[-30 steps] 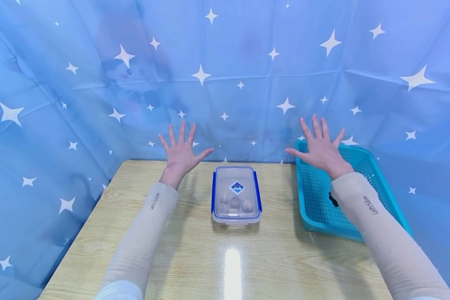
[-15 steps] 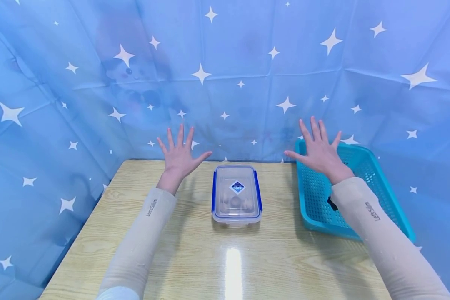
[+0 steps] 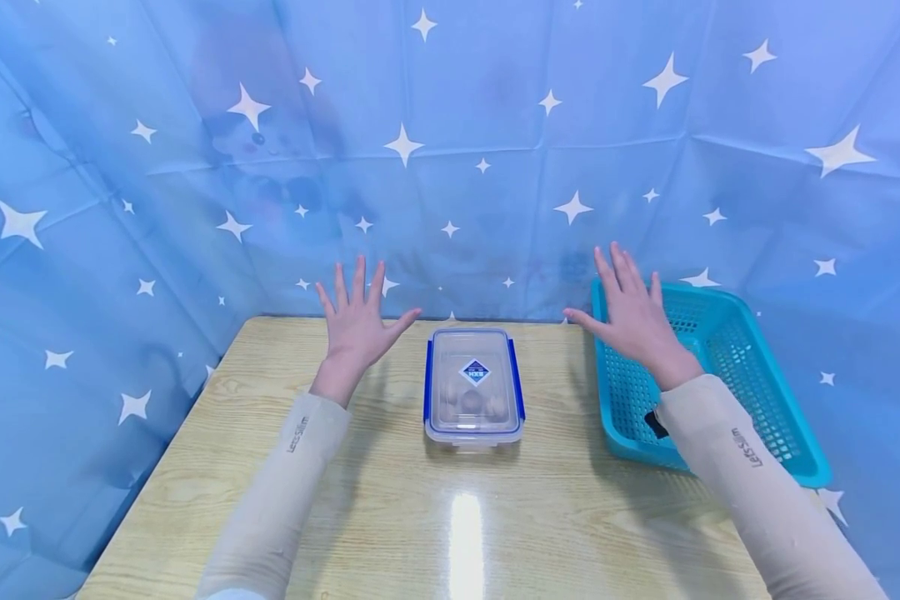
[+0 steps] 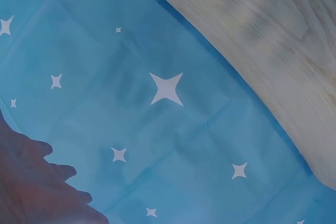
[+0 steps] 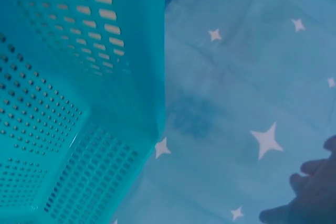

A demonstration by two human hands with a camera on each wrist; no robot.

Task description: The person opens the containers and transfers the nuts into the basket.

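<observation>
In the head view my left hand (image 3: 356, 335) is raised over the table's back left part, fingers spread and holding nothing. My right hand (image 3: 636, 325), also spread and holding nothing, is above the left side of a turquoise plastic basket (image 3: 783, 400). Between the hands, a clear food container (image 3: 457, 354) with blue side clips and a diamond label lies on the table, lid on; something roundish shows dimly through the lid. The left wrist view catches dark fingers (image 4: 31, 182) at lower left. In the right wrist view, fingers (image 5: 310, 187) appear at lower right, apart from the basket.
A light wood table (image 3: 390, 517) carries the container and the basket. Its back edge meets a blue curtain (image 3: 480, 200) with white stars, which also hangs along both sides. A black item (image 3: 656, 424) shows at the right cuff.
Both hands have sunk slightly and drawn a little nearer. The right hand's fingers have come closer together and tilted left. The container and basket have stayed in place.
</observation>
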